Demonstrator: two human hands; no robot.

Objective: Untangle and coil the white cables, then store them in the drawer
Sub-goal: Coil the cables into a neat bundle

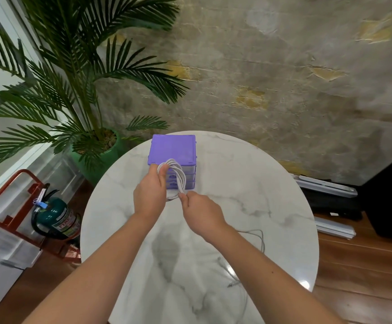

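A white cable (180,176) is wound in several loops around my left hand (151,190), which holds the coil up in front of the purple drawer unit (172,148). My right hand (200,212) pinches the lower end of that coil between thumb and fingers. The drawer unit stands at the far side of the round marble table (248,195); its stacked drawers look closed, partly hidden by the coil. A second thin white cable (259,239) lies loose on the table to the right of my right forearm and trails toward the near edge.
A potted palm (85,90) in a green pot stands behind the table on the left. A fire extinguisher (57,218) in a red stand sits on the floor at left. Long flat grey items (325,185) lie on the wooden floor at right.
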